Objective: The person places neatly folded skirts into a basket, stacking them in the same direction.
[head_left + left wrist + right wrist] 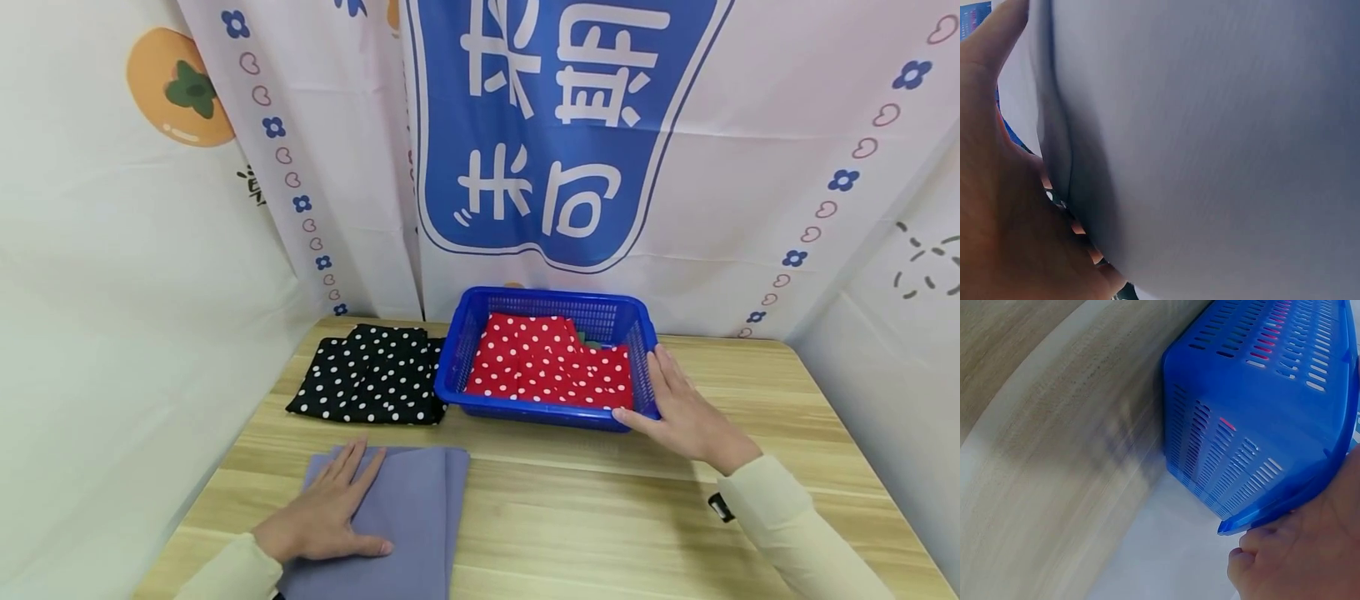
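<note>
we see the left grip (pixel 322 512) laid on a grey-blue cloth (pixel 420 517), its fingers stretched forward and its thumb spread well out to the side. it is relaxed and unclenched, with nothing pinched between finger and thumb. the cloth lies folded flat on the bench (pixel 570 517), in front of us and toward the left, its layers slightly offset along the right edge. in the left wrist view we find the same cloth filling most of the picture, close beside the hand.

we see the right grip (pixel 686 417) at the near right corner of a blue basket (pixel 540 410). its fingers lie fairly straight along the right rim and its thumb reaches over the front rim, so it spans the corner, touching the plastic without clenching. the right wrist view shows us the hand against the rim, and the slotted wall below it.

the basket stands upright at the back of the bench. inside it we see a red cloth (pixel 525 358) with white dots, folded, and behind that a small bit of green (pixel 592 342), too hidden to name. just left of the basket lies a folded black cloth (pixel 375 375) with white dots.
</note>
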Demonstrator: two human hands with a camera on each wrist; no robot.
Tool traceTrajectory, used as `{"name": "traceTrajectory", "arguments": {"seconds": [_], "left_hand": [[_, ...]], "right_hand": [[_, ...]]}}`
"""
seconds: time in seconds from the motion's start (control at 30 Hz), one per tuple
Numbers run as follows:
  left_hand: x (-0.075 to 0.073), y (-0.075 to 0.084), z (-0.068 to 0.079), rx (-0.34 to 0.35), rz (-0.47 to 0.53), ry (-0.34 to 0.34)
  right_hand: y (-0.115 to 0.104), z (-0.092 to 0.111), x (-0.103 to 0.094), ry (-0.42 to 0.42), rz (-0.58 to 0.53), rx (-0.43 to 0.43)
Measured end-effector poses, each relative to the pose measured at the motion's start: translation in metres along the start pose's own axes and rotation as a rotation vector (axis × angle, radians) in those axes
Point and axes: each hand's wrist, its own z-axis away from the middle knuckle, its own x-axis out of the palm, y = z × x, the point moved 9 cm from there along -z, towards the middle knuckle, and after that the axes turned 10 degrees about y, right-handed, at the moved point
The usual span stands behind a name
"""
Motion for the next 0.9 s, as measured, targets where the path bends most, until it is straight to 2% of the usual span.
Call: {"name": "traceTrajectory", "arguments": {"seconds": [0.23, 0.53, 0.67, 0.9], "left_hand": [[0.001, 0.002, -0.002, -0.012, -0.02, 0.007], [0.002, 0.012, -0.008, -0.025, -0.015, -0.035], [0.007, 0.019, -0.012, -0.022, 0.001, -0.056], [0.018, 0.038, -0.025, -0.058, 0.017, -0.123]], "right_hand": [[-0.001, 0.0, -0.001, 0.007, -0.001, 0.005], [-0.001, 0.0, 0.0, -0.002, -0.002, 0.012], [-0.001, 0.0, 0.001, -0.007, -0.004, 0.014], [-0.002, -0.001, 0.001, -0.005, -0.009, 0.016]]}}
